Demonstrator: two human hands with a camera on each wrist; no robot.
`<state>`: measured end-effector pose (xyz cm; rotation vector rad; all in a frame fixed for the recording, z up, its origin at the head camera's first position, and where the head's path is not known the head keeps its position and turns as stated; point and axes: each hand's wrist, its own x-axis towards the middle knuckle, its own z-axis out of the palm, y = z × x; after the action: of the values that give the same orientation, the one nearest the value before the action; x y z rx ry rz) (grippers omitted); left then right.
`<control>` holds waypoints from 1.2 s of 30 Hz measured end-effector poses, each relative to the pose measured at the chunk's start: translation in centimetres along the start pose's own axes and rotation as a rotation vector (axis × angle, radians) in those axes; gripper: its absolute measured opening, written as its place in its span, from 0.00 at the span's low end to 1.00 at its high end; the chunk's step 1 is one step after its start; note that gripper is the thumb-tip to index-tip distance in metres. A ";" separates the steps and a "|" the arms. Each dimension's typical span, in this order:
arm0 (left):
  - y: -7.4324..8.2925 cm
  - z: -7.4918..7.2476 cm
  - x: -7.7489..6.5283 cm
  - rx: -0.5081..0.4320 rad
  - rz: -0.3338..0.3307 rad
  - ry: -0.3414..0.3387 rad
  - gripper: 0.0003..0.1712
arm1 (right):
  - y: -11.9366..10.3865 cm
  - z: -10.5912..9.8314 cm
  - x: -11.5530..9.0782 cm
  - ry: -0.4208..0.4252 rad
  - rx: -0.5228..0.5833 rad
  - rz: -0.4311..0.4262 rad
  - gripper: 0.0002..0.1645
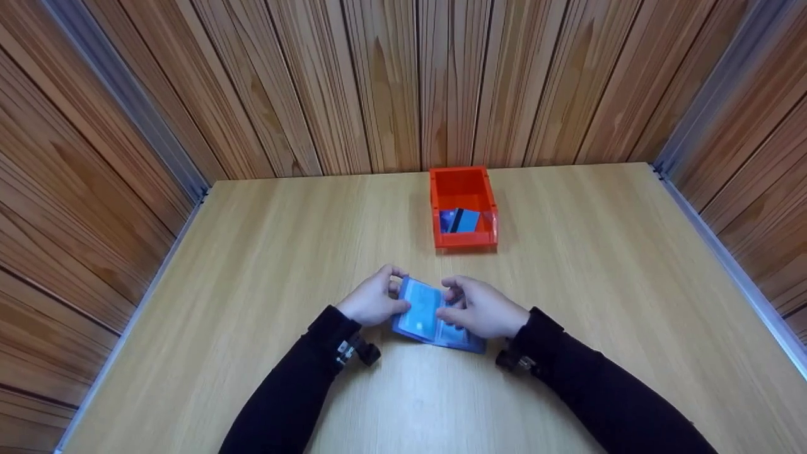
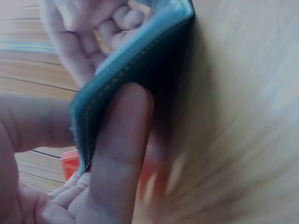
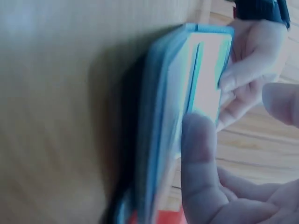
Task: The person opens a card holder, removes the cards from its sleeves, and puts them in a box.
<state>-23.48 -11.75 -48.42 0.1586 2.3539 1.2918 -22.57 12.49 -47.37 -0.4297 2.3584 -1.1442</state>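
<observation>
A blue card holder (image 1: 421, 309) with clear plastic pages and a stitched cover lies spread like a book, its left side tilted up from the table. My left hand (image 1: 376, 297) pinches the left edge of this card holder, thumb on the page and fingers behind the cover (image 2: 117, 79). Over the right half is my right hand (image 1: 484, 309). In the right wrist view, one of its fingers (image 3: 198, 140) reaches to the clear page (image 3: 205, 79), and its thumb (image 3: 280, 102) stands apart. That hand partly hides the right-hand pages.
Behind the hands, an orange-red bin (image 1: 465, 241) stands near the back wall. Inside its front lie a blue card (image 1: 468, 221) with a dark stripe and another blue-purple one (image 1: 446, 219). Wood-panelled walls (image 1: 391, 88) enclose the table (image 1: 284, 252) on three sides.
</observation>
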 end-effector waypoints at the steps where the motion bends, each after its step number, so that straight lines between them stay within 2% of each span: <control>1: -0.1 0.0 0.1 -0.035 -0.013 -0.013 0.31 | 0.2 -0.1 0.2 -0.013 0.024 0.020 0.41; 5: -0.7 0.2 0.4 -0.163 -0.027 -0.054 0.31 | 1.0 -0.7 1.0 -0.045 0.115 0.084 0.38; 9: -1.3 0.4 0.9 -0.258 -0.025 -0.066 0.32 | 1.4 -1.3 1.4 -0.059 0.186 0.115 0.33; 15: -1.9 0.5 1.2 -0.424 -0.064 -0.081 0.32 | 1.5 -1.5 1.6 -0.069 0.178 0.106 0.31; 19: -2.0 0.6 1.2 -0.451 -0.060 -0.082 0.32 | 1.5 -1.4 1.5 -0.067 0.202 0.120 0.29; 29: -1.9 0.8 1.3 -0.433 -0.040 -0.080 0.32 | 1.6 -0.9 1.9 -0.021 0.371 0.140 0.24; 36: -2.0 0.9 1.2 -0.426 -0.001 -0.090 0.32 | 1.7 -0.8 2.2 -0.036 0.377 0.112 0.19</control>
<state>-23.94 -11.79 -50.93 0.0792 1.9513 1.7109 -24.99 12.97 -48.98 -0.1812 2.0434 -1.4709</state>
